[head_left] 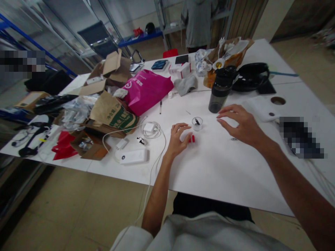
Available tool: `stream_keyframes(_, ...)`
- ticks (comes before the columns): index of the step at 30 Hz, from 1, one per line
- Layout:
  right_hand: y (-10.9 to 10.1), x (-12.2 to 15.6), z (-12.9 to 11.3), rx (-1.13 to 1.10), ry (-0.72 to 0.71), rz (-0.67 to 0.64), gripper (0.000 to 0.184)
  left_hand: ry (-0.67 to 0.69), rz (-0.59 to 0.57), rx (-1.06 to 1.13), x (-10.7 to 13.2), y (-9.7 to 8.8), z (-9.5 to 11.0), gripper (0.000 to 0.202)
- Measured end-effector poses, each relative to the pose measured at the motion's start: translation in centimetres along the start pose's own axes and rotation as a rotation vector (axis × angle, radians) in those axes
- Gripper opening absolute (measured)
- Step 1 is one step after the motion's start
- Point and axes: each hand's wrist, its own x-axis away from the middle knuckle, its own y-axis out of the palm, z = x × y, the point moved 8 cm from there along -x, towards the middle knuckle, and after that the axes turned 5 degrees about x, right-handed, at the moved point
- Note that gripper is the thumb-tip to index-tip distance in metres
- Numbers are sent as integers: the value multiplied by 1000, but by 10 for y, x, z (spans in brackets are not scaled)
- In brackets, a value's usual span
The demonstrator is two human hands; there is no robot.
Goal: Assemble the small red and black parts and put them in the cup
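Observation:
My left hand (179,139) rests low over the white table (209,167), its thumb and fingers curved and apart. Close by its thumb lies a small red object (192,138), too small to identify; whether they touch I cannot tell. Just beyond those fingertips stands a small clear round container (194,127) with something dark inside. My right hand (242,125) hovers to the right of that container, thumb and fingers spread with nothing visible between them. Below it on the table is a tiny shiny piece (233,139). A thin small item (188,112) lies behind the container.
A dark drink bottle (218,92) stands behind my right hand. To the left are a white power bank (134,157), a charger with cable (149,128), a pink bag (148,90) and a brown paper bag (112,111). A tape roll (278,100) lies right. A person (198,24) stands beyond.

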Motion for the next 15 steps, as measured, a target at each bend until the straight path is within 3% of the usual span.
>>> stream_keyframes(3,39,-35,-6,-9,-75,-140,16,54,-26,-20,-29,-2,4,16)
stream_keyframes(7,87,-63,-5,2,-105,-305,15,132,-189,-89,-64,6,10,11)
stream_keyframes(11,109,-75,-2,33,-87,-383,25,112,-291,-108,-76,11,9,12)
stream_keyframes(15,118,-78,1,62,-68,-433,21,81,-329,-96,-73,12,5,17)
